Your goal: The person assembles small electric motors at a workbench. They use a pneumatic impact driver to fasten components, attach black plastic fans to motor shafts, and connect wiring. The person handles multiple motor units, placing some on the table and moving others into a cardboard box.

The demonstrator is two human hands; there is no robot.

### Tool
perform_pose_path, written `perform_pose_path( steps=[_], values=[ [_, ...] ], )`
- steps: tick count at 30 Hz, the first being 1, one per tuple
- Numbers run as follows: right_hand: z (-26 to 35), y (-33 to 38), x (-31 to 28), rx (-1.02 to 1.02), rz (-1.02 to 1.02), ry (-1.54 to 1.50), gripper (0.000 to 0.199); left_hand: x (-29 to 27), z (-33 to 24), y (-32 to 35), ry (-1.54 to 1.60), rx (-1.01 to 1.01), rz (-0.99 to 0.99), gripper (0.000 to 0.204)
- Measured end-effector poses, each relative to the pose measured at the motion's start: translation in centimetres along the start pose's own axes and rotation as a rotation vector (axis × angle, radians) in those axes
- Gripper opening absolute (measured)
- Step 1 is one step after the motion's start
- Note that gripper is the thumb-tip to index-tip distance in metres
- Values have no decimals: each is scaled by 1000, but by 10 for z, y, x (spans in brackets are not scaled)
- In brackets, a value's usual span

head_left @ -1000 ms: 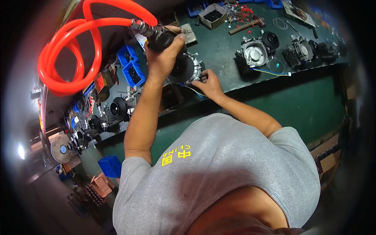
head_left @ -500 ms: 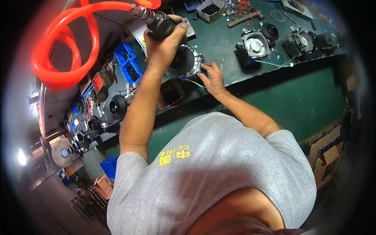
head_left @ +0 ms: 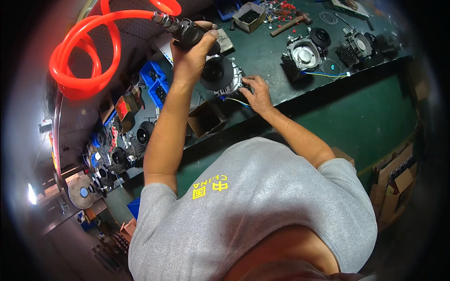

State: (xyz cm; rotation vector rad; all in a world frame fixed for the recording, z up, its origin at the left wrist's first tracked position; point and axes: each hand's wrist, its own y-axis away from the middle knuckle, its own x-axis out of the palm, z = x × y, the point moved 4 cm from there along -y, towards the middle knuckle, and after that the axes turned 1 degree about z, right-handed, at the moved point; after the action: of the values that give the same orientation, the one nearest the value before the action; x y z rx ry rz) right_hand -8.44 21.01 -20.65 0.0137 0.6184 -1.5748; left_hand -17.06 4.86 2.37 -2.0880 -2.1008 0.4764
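Observation:
My left hand (head_left: 191,61) is wrapped round a dark air tool (head_left: 189,33); a coiled orange air hose (head_left: 77,84) joins its metal fitting. Just below the tool, a small engine or motor unit stands on the green bench, with a black round disc (head_left: 221,80) on top of its silver housing (head_left: 236,80). The tool's working end is hidden behind my hand. At the housing's right edge, the bent fingers and thumb of my right hand (head_left: 258,94) grip the rim. Thin coloured wires (head_left: 239,101) trail from the housing toward the bench edge.
Two similar units (head_left: 305,55) (head_left: 361,46) stand to the right. Behind lie a hammer (head_left: 288,25) and a box of dark parts (head_left: 249,18). Blue bins (head_left: 153,75) and an open carton (head_left: 206,119) are at the left. Cardboard boxes (head_left: 393,187) are beyond the bench edge.
The view has shifted slightly. My left hand and the air tool have moved a little left, and more of the black disc shows. My right hand stays on the housing rim.

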Motion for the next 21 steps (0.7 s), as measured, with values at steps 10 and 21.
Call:
perform_pose_path(
  steps=[10,21],
  values=[
    [-5,-67,7,8,1,-82,28,5,-8,2,34,-26,23,16],
    [-17,-79,28,115,117,-192,25,-49,-77,14,-54,94,-152,16]
  ],
)
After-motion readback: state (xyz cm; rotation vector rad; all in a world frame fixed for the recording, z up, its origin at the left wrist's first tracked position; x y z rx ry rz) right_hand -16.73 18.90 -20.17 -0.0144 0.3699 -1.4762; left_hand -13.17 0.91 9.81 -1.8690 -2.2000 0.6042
